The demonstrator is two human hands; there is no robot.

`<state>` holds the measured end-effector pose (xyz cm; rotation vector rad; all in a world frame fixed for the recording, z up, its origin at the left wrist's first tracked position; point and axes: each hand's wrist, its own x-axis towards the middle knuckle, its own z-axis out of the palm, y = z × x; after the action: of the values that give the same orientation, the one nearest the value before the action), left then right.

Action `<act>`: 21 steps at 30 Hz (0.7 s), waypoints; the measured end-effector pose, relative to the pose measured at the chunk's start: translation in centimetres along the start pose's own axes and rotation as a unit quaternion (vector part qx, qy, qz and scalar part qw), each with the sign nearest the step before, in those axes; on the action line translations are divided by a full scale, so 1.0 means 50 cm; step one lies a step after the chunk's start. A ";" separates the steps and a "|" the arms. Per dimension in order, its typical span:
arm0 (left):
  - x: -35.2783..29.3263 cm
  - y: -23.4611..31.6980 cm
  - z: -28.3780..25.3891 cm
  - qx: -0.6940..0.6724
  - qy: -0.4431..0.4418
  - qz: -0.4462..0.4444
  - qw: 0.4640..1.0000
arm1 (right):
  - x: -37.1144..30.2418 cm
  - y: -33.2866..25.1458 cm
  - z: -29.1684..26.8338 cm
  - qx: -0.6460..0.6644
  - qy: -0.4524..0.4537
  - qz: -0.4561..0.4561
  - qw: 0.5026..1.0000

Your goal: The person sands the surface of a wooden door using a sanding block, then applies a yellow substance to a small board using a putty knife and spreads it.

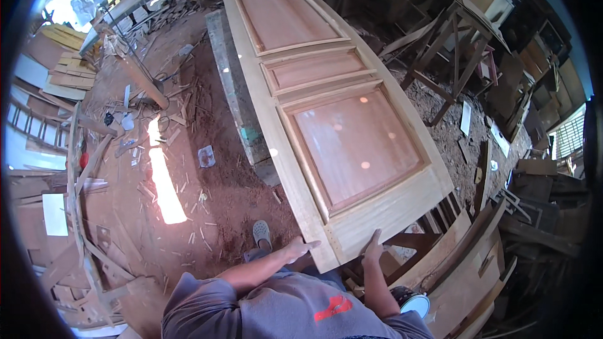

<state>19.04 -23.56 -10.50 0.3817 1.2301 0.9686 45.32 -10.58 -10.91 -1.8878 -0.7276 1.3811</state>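
Past the table's (235, 97) near edge, I see left hand (299, 250) and right hand (373, 251) pinching the door (348, 138), thumbs on top, fingers mostly hidden.

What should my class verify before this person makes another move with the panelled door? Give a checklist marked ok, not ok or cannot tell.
1. Left hand on the panelled door: ok, at the near end's left corner.
2. Right hand on it: ok, on the near edge, further right.
3. Door fully supported beneath: cannot tell; a bench shows along the left side only.
4. Floor free of clutter: not ok; wood scraps lie about.
5. Right foot's footing: cannot tell, hidden.
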 end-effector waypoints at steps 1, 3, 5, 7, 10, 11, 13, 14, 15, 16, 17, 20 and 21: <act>-0.006 0.001 -0.019 -0.002 0.003 0.001 1.000 | -0.029 -0.008 0.019 -0.002 -0.003 -0.001 1.000; -0.026 -0.002 -0.057 -0.017 0.020 -0.001 1.000 | -0.067 -0.011 0.049 -0.011 -0.011 0.041 0.999; -0.015 -0.016 -0.100 -0.009 0.000 -0.023 1.000 | -0.033 0.058 0.064 -0.010 -0.013 0.068 0.998; -0.005 -0.023 -0.126 0.066 0.027 -0.039 0.997 | -0.012 0.118 0.068 -0.008 -0.021 0.092 0.995; -0.012 -0.009 -0.124 0.066 0.031 -0.023 0.997 | -0.001 0.130 0.071 -0.046 -0.049 0.039 0.997; -0.011 -0.018 -0.124 0.073 0.026 -0.006 0.997 | -0.009 0.130 0.068 -0.046 -0.052 0.039 0.997; -0.012 -0.005 -0.128 0.075 0.026 0.012 0.997 | -0.018 0.124 0.084 -0.048 -0.023 -0.057 0.997; -0.016 -0.001 -0.131 0.115 0.024 0.005 0.993 | -0.020 0.124 0.083 -0.039 -0.028 -0.048 0.998; -0.021 0.001 -0.141 0.155 0.021 -0.002 0.988 | -0.026 0.121 0.087 -0.038 -0.025 -0.050 0.998; -0.029 0.011 -0.149 0.155 0.018 0.001 0.988 | -0.026 0.120 0.089 -0.094 0.016 -0.103 0.990; -0.039 0.019 -0.162 0.222 0.029 -0.020 0.974 | -0.029 0.120 0.093 -0.149 0.059 -0.154 0.975; -0.035 -0.035 -0.256 0.252 0.022 0.008 0.967 | -0.095 0.046 0.141 -0.318 0.181 -0.146 0.919; -0.041 -0.021 -0.292 0.261 0.012 0.010 0.965 | -0.115 0.041 0.172 -0.429 0.266 -0.202 0.839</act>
<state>6.12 -29.30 -14.91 0.7967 1.5024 0.6541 35.55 -14.57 -10.96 -2.4035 -1.4849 0.1841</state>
